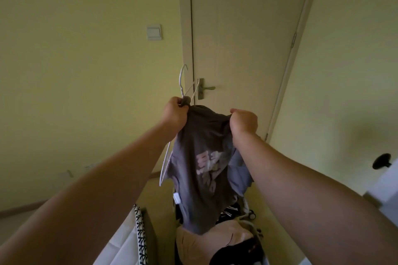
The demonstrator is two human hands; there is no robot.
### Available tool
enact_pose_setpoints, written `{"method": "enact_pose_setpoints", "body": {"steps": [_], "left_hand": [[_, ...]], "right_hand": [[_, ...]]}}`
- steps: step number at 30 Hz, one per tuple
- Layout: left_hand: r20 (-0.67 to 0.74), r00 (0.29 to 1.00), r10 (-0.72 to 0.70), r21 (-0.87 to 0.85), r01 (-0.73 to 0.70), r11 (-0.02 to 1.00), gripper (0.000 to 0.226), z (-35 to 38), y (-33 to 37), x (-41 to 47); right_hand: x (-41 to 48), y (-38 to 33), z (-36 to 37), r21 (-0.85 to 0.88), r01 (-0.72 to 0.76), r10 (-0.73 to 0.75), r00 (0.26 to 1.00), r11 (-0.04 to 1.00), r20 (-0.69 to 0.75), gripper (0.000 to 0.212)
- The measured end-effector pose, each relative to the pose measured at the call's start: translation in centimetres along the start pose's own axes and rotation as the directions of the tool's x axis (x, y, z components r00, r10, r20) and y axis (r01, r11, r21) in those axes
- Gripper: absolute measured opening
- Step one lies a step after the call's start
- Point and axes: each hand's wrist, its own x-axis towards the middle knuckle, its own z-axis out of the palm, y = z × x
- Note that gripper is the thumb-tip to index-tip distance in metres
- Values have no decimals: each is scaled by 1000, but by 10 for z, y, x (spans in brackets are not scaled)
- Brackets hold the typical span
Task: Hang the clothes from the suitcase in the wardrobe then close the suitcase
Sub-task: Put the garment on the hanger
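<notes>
I hold a grey T-shirt (204, 168) with a pale pink print up in front of me. My left hand (174, 114) grips its collar together with a white hanger (182, 80), whose hook sticks up above my fist. One hanger arm pokes out below the left sleeve. My right hand (244, 123) grips the shirt's top edge on the other side. Beneath the shirt lies the open suitcase (251, 211), only partly visible, holding beige clothes (206, 245) and black clothes (237, 251).
A closed pale door (243, 28) with a metal lever handle (206, 88) stands straight ahead. A light switch (154, 32) is on the yellow wall to its left. White bedding with a patterned edge (140, 236) lies at the lower left. A black knob (382, 161) shows at the right.
</notes>
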Motion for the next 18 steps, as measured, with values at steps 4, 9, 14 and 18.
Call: {"method": "enact_pose_setpoints", "body": {"steps": [4,9,14,18], "left_hand": [[-20,1000,17,-15,-18,1000,9,6,10,1],[-39,992,121,59,-118,991,17,6,28,1],[-38,988,150,25,-149,989,16,0,39,2],[12,993,114,-20,-114,993,20,2,39,-1]], "right_hand": [[10,18,-4,-309,252,-229,967,917,108,42],[16,41,-1,-548,405,-431,898,732,89,22],[11,52,2,-675,324,-256,945,663,203,23],[2,61,13,-594,231,-55,953,770,299,22]]}}
